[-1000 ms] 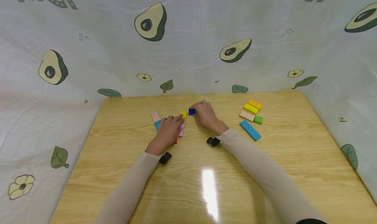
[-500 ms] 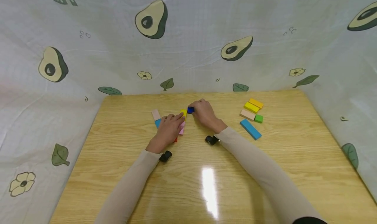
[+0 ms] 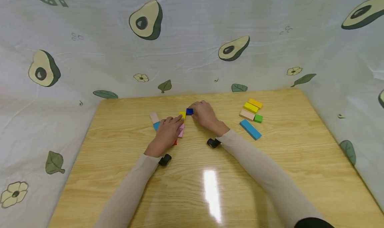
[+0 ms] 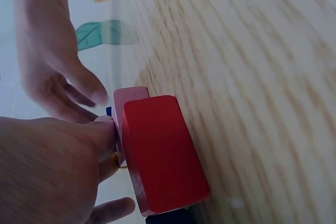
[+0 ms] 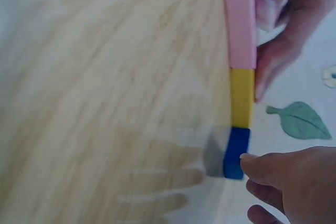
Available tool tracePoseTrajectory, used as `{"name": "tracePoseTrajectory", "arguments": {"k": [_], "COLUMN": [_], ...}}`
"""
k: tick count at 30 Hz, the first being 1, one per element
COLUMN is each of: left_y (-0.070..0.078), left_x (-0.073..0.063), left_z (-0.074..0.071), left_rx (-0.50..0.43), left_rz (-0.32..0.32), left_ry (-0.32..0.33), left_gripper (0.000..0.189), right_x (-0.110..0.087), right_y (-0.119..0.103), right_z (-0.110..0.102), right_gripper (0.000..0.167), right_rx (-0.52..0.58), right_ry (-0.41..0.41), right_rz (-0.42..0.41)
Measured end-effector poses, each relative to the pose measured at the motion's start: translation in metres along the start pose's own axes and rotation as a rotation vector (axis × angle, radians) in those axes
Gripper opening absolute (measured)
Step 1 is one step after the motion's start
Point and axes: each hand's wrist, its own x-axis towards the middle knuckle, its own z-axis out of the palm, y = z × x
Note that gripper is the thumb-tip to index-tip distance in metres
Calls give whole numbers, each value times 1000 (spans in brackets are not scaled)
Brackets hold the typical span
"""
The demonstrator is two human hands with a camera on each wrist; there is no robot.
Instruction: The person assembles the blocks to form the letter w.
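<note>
Touching right-hand fingers [image 5: 262, 166], 1 blue block [image 5: 236, 151] abuts 1 yellow block [image 5: 242, 98].

Between the left sleeve [image 3: 133, 188] and the right sleeve [image 3: 268, 176], the table [image 3: 186, 191] offers a broad lane. The left hand [image 3: 166, 131] and right hand [image 3: 205, 116] crowd its far end, and the cloth [image 3: 189, 38] closes off the back.

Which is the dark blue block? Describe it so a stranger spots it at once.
On the wooden table, look towards the far edge for the right hand. It touches a dark blue block, whose colour sets it apart from the neighbouring yellow block and pink block.
</note>
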Motion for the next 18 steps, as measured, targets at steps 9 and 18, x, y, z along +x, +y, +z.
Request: {"name": "tracePoseTrajectory", "arguments": {"k": [9, 18], "left_y": [0, 2], "left_x": [-3, -3], "left_z": [-3, -1], "left_rx": [12, 15], "left_rz": [-3, 19], "left_ry": [1, 26], "left_gripper": [47, 48], "right_x": [-36, -77], "right_y": [16, 53], "right_z": [-27, -49], "right_gripper": [38, 43], "right_rx": [60, 66], "right_ry": [9, 69], "right_rz": [72, 162]}}
